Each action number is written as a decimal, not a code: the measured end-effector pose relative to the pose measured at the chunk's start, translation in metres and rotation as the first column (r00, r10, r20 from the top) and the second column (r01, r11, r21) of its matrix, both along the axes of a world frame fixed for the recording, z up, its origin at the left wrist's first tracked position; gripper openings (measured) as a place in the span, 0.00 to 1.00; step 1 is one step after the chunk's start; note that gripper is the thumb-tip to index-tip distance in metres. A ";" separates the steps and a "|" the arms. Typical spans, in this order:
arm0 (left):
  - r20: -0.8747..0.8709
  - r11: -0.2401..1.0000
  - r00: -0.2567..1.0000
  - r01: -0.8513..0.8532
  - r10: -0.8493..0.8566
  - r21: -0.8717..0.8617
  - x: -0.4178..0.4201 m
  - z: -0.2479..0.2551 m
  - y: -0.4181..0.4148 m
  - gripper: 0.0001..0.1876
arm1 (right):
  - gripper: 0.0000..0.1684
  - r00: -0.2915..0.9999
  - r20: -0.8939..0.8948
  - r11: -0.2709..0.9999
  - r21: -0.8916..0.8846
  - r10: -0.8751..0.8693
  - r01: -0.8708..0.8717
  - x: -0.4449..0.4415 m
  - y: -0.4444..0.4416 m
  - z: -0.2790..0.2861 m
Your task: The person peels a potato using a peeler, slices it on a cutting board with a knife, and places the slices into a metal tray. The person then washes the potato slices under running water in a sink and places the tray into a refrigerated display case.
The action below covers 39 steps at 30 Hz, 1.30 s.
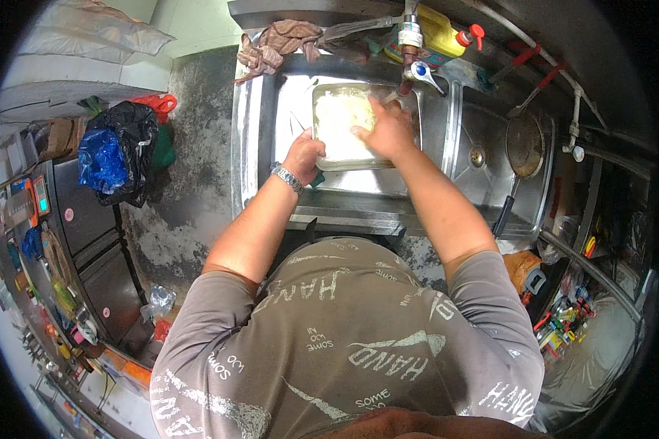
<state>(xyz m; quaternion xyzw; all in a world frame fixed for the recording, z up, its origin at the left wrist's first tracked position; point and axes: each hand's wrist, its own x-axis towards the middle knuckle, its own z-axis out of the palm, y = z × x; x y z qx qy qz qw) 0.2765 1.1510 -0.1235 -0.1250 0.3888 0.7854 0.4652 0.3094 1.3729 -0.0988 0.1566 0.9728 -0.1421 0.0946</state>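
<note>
A rectangular metal tray [362, 165] is held over the left basin of a stainless steel sink [450, 137]. Pale yellowish food pieces [343, 112], washed out by glare, lie inside it; their kind cannot be told. My left hand [306, 156], with a metal watch [287, 178] on its wrist, grips the tray's near left side, thumb at the rim. My right hand [387, 129] reaches in from the right with spread fingers, at the food's right edge beneath the faucet [409, 60]. Some of its fingertips are blurred, and whether they hold anything is unclear.
A brown cloth [285, 44] lies on the sink's back left ledge. Behind the faucet stands a yellow jug [436, 35] with a red pump. A strainer or pan [525, 144] leans in the right basin. Black and blue plastic bags [134, 159] are at the left.
</note>
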 end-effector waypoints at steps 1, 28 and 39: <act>-0.008 1.000 1.000 0.007 -0.007 0.000 0.000 0.001 0.002 0.35 | 0.41 0.999 0.013 0.995 -0.097 -0.035 0.036 -0.002 -0.003 -0.001; 0.023 0.997 1.000 -0.006 0.008 -0.076 0.009 0.006 0.003 0.35 | 0.47 0.984 0.149 0.995 -0.004 0.094 -0.095 0.010 0.018 0.008; 0.084 0.997 0.995 -0.056 0.061 -0.057 0.010 0.008 0.001 0.35 | 0.32 0.995 0.032 0.831 -0.553 0.096 -0.063 0.019 0.001 0.004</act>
